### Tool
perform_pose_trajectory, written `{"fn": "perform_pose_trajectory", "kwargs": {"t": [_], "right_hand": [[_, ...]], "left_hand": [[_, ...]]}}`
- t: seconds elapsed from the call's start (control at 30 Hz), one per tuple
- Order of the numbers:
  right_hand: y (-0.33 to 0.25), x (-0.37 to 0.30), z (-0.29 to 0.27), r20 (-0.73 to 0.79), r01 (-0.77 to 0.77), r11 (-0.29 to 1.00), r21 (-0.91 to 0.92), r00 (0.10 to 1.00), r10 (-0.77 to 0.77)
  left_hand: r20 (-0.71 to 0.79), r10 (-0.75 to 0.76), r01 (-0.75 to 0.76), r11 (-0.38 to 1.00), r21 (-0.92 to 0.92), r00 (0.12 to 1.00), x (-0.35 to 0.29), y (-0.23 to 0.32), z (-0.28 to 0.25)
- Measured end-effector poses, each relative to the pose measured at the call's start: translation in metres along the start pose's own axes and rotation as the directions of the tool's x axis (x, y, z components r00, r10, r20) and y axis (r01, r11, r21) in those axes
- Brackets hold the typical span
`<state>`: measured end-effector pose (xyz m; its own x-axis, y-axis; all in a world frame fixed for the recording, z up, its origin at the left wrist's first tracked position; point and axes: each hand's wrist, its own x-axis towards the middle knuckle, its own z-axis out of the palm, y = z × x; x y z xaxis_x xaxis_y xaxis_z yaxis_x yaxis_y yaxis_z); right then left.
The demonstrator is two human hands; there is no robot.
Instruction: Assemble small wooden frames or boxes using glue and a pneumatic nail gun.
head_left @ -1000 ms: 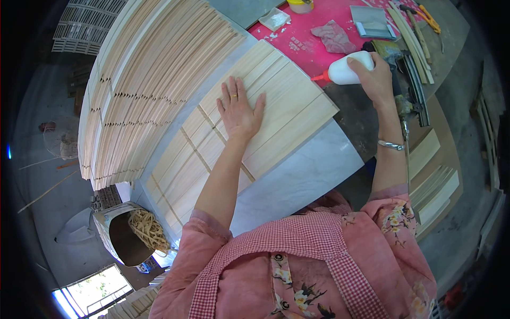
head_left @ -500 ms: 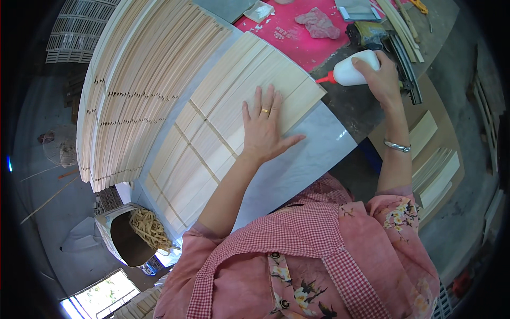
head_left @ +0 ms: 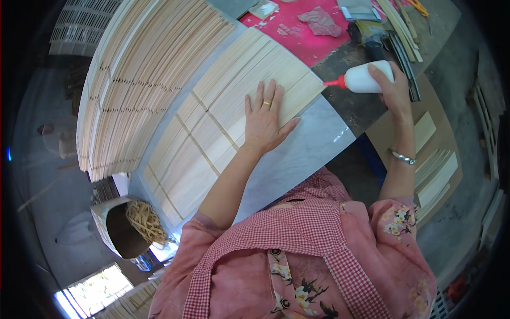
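A pale counter (head_left: 313, 133) carries wooden strips (head_left: 234, 90) under the left hand (head_left: 264, 125), fingers (head_left: 272, 91) spread; beside the strips, the right hand (head_left: 396, 93) grips a white bottle (head_left: 364, 79), likely light, squeezable, best held mid-body.

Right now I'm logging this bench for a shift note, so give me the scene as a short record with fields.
Left hand: palm down, fingers spread on pale wooden slats
Right hand: gripping a white bottle
Nozzle: red, pointing left at the slats' right end; contact unclear
Left of slats: a long row of wooden strips
Far side: crumpled cloth on a bright pink sheet
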<state>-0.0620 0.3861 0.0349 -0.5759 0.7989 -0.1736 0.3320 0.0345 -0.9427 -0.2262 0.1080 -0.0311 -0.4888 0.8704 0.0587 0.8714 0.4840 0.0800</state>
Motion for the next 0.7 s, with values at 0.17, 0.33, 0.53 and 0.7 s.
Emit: {"fn": "perform_pose_trajectory", "kwargs": {"t": [0.17,0.33,0.53,0.7], "right_hand": [[-0.016,-0.02,0.073,0.097,0.025,0.951,0.308,0.994,-0.058],[-0.035,-0.031,0.197,0.273,0.024,0.941,0.339,0.954,-0.123],[-0.054,-0.032,0.305,0.314,0.075,0.977,0.202,0.94,-0.137],[-0.048,-0.025,0.352,0.271,0.222,0.973,0.069,0.934,-0.232]], "left_hand": [[-0.061,-0.096,0.088,0.988,-0.129,0.993,-0.035,-0.014,-0.013],[-0.026,-0.293,0.289,0.952,-0.097,0.956,-0.129,-0.054,-0.035],[0.077,-0.444,0.449,0.89,-0.079,0.893,-0.198,-0.071,-0.053],[0.074,-0.428,0.434,0.897,-0.088,0.901,-0.211,-0.079,-0.042]]}}
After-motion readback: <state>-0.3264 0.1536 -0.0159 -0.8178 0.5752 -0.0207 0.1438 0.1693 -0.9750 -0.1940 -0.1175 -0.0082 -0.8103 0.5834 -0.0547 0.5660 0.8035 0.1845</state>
